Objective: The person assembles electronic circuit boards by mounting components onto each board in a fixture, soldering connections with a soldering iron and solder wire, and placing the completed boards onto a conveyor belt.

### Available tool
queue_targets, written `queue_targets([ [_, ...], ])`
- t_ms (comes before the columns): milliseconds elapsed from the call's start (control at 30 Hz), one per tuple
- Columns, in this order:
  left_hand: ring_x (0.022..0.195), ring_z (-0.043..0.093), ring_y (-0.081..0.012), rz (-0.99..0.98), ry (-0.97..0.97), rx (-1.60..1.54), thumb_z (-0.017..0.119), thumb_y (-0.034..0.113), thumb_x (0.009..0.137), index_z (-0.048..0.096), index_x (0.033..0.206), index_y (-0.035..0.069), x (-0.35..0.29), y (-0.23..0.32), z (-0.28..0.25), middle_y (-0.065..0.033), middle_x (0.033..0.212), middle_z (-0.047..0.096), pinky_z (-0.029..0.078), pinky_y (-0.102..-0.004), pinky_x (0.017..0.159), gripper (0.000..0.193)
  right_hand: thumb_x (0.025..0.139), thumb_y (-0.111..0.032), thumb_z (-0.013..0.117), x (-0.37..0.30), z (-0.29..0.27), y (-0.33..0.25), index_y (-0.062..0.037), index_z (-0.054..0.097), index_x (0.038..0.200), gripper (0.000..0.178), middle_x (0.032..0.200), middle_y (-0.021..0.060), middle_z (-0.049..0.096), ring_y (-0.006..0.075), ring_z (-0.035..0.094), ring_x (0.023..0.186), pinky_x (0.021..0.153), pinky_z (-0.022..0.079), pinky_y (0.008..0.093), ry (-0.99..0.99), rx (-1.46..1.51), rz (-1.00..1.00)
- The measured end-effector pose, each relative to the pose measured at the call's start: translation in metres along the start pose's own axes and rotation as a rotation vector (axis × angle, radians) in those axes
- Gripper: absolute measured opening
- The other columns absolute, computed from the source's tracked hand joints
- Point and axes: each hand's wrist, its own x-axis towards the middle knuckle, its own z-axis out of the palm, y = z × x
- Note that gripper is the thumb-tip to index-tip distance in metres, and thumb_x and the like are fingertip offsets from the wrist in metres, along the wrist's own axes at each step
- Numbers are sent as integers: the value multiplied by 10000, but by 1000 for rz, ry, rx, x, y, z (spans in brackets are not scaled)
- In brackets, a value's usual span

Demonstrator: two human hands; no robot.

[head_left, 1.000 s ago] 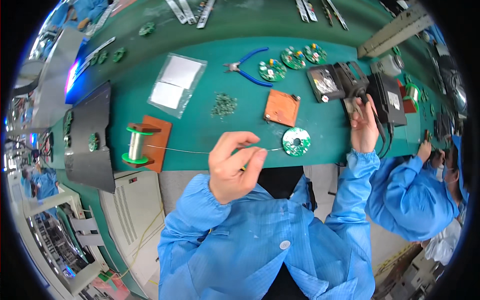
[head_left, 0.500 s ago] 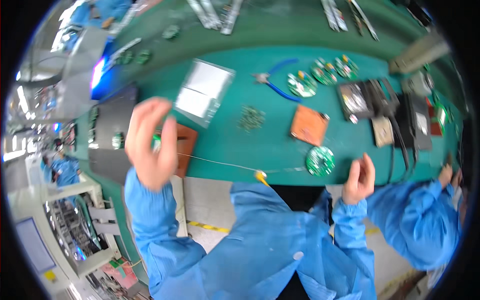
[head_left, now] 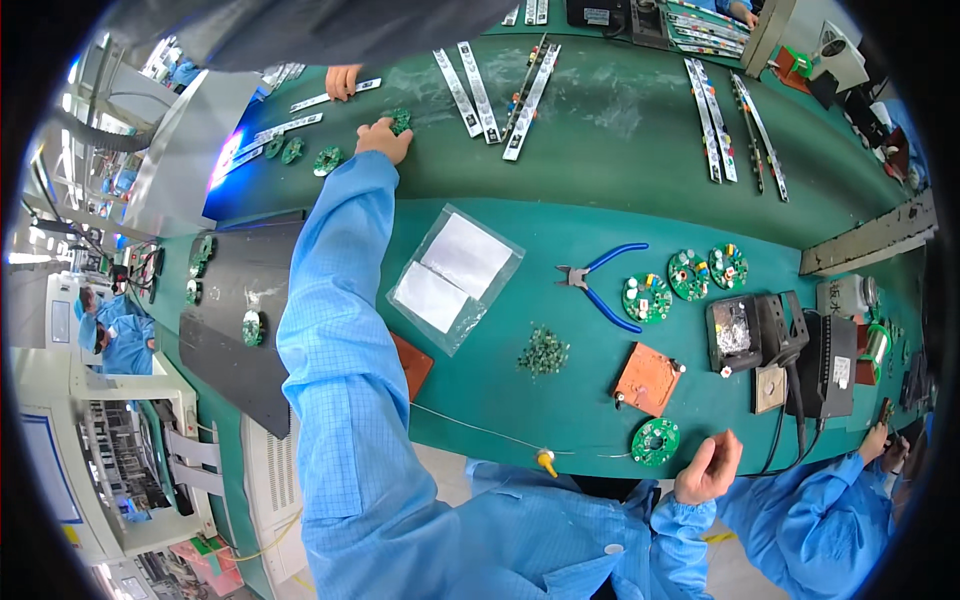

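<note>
My left arm stretches far forward to the raised back shelf. There my left hand (head_left: 384,141) has its fingers closed at the edge of a small round green circuit board (head_left: 401,121); its fingertips are partly hidden. Near the front edge of the bench, my right hand (head_left: 708,470) hovers with loosely bent fingers apart and nothing visible in them. Beside it lies a ring-shaped green circuit board (head_left: 655,441). Farther left, a thin wire (head_left: 480,430) runs along the mat to a yellow-tipped piece (head_left: 546,461). More round boards (head_left: 328,160) lie left of my left hand.
Blue-handled cutters (head_left: 606,285), a pile of small parts (head_left: 543,351), a clear bag (head_left: 455,280), an orange block (head_left: 649,379) and populated round boards (head_left: 688,274) lie on the green mat. A soldering stand (head_left: 785,335) is right. Another person's hand (head_left: 343,82) touches a strip.
My left hand has gone from above the near left of the mat to the back shelf, onto a round board. My right hand stays near the front edge. The whole view has shifted.
</note>
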Motion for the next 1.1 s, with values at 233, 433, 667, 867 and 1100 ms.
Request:
queue_targets([
  [233,1088,592,-373,105,-67,-3,690,424,800,648,1089,42,-26,10,-19,-220,1126,631,482,-428,944,480,883,69,565,1,3,0,37,571,1216,335,930,88,581,113,497,686,555,387,219,3,-1,-9],
  [433,1043,607,-379,555,-223,-14,747,349,764,657,958,11,-150,61,-127,-213,1097,642,493,-415,889,399,889,70,574,-2,-4,0,43,583,1191,303,941,79,580,102,480,694,568,375,214,11,99,0],
  [667,1043,598,-424,973,-88,-539,801,151,697,599,1050,40,-361,107,-188,-238,1218,581,501,-451,893,422,936,-28,595,16,-7,-43,59,580,1216,294,1089,140,656,137,595,868,765,490,270,-151,382,157],
  [867,1063,619,-386,924,-47,-994,860,64,595,550,1196,-23,-442,150,-162,-227,1205,606,523,-422,876,681,941,-337,631,49,-1,-143,121,472,1323,617,1160,198,644,216,646,973,864,516,337,-619,880,311],
  [1100,1106,620,-358,832,11,-1351,946,151,544,531,1271,-53,-472,163,-147,-228,1210,621,522,-416,907,861,943,-293,614,35,-21,-147,125,472,1325,583,1181,210,642,241,662,1020,886,541,361,-653,1080,479],
])
